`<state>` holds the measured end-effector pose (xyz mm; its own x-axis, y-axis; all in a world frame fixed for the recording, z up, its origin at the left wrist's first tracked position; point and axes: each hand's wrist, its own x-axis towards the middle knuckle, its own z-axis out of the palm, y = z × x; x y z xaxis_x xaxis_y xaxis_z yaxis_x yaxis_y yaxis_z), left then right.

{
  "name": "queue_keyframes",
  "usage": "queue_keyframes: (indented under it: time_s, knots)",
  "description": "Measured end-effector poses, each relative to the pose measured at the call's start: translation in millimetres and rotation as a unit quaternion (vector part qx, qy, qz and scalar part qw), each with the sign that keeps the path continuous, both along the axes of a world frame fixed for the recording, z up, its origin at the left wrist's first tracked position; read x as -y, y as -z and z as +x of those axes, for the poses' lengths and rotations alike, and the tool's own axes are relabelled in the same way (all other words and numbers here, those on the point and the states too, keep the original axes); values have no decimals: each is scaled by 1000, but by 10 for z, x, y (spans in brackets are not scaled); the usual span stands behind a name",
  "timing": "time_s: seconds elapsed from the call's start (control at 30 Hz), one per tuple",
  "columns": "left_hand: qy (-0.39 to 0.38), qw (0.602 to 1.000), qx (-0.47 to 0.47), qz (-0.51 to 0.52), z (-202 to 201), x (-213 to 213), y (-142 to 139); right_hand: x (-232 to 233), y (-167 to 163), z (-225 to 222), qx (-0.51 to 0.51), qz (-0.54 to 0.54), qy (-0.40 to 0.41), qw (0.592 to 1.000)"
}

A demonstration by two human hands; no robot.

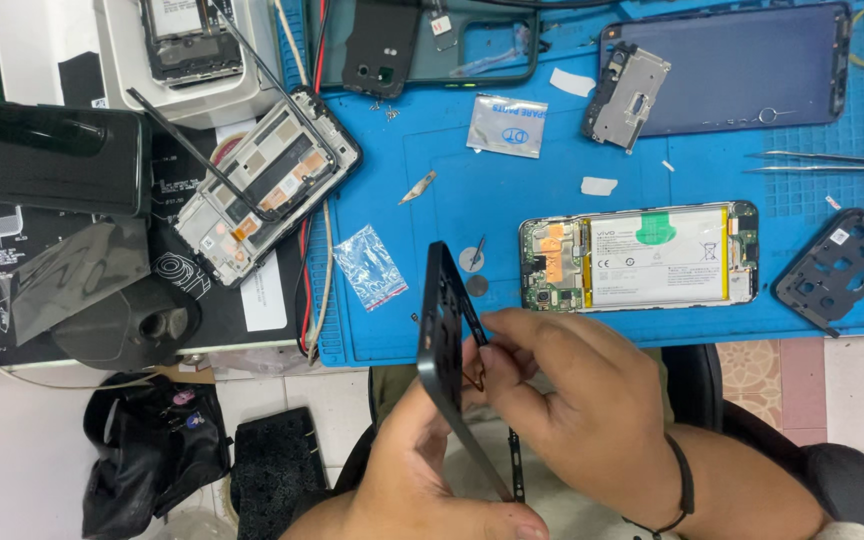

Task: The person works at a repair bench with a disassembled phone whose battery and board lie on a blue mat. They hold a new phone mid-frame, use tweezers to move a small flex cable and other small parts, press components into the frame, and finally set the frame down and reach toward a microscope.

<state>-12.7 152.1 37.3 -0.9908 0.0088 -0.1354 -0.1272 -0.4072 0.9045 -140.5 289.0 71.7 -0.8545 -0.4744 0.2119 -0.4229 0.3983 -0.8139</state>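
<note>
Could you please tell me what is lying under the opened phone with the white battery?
The opened phone lies flat on the blue work mat, which shows all around it. Whatever sits directly beneath the phone is covered, so I cannot tell.

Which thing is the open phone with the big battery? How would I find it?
Look at the blue mat, on its right half. The opened phone lies flat there, above the right hand. Only it shows a big white battery with a green tab.

Bright, even overhead light; soft shadows; sharp throughout.
</note>
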Motion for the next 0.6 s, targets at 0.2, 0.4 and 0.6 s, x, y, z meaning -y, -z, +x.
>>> queue_keyframes:
  time_s: [0.2, 0.4, 0.6]
  knots:
    - [-5, 994, -45, 96, 76, 31, 260, -37, 52, -35, -93, -41, -51, 994]
    - [-4, 997, -45, 69, 73, 17, 224, -54, 39, -16, -77, -33, -41, 996]
    - [1, 997, -69, -27, 31, -13, 156, -66, -23, -36, 77, -15, -12, 997]
